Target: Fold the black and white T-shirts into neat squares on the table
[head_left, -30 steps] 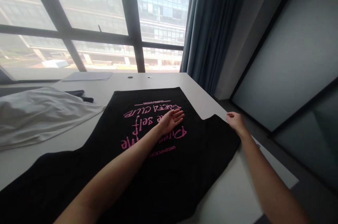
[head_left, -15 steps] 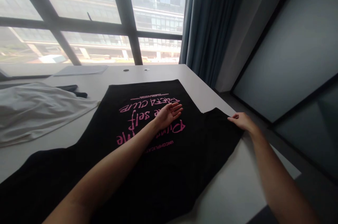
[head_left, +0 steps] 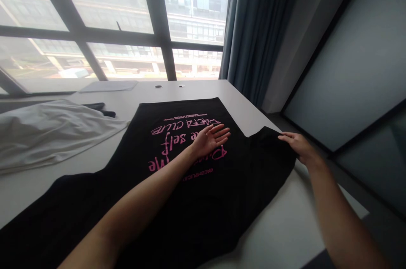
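Observation:
A black T-shirt [head_left: 203, 201] with pink lettering lies spread over the table, its hem toward the window and its print upside down to me. Over the print, my left hand [head_left: 210, 138] is open, palm up, fingers stretched toward the right; whether it touches the cloth I cannot tell. At the right, my right hand [head_left: 297, 145] pinches the edge of the shirt's sleeve between thumb and fingers. That sleeve reaches out to the table's right side. My left forearm covers part of the lettering.
On the left of the white table [head_left: 203, 89] lies a crumpled light grey garment [head_left: 63, 131], with something dark behind it. A flat pale sheet [head_left: 108, 86] rests near the window. Two round fittings sit in the tabletop. A blue-grey curtain [head_left: 253, 28] hangs beyond the far right corner.
The whole view has shifted slightly, so things sit further right. The sleeve edge at my right hand looks a little raised. My left hand stays open over the print.

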`<state>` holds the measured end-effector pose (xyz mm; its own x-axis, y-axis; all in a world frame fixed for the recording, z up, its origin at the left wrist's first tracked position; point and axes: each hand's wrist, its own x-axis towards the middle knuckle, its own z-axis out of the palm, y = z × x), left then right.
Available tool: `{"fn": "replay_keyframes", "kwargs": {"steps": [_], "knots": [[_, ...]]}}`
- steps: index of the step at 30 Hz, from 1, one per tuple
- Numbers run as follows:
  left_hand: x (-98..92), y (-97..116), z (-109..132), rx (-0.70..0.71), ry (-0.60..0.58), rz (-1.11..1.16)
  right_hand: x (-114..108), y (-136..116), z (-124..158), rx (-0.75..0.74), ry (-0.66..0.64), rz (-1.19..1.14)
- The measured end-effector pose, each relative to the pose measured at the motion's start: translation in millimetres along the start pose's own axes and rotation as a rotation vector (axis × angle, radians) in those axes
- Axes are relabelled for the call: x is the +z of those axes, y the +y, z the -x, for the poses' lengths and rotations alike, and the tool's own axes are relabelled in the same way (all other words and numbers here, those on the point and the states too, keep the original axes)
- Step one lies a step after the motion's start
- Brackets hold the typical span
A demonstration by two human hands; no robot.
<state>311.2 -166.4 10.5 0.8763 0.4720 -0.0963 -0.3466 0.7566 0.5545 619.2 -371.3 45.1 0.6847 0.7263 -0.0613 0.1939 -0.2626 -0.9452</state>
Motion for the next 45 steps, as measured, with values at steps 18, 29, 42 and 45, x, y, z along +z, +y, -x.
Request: {"fn": "replay_keyframes", "kwargs": {"steps": [18,29,42,45], "knots": [[31.4,-48,7,-0.146,0.093,-0.403,106,-32,75,-0.298,-0.729,-0.102],[25.7,-49,-1,-0.154,0.253,-0.331,93,23,-23,-0.542,-0.125,0.061],[29.9,-43,3,-0.143,0.167,-0.305,114,28,-53,-0.592,-0.381,0.218],[32.6,-37,2,-0.143,0.184,-0.339,117,28,-51,-0.631,-0.334,0.300]]}}
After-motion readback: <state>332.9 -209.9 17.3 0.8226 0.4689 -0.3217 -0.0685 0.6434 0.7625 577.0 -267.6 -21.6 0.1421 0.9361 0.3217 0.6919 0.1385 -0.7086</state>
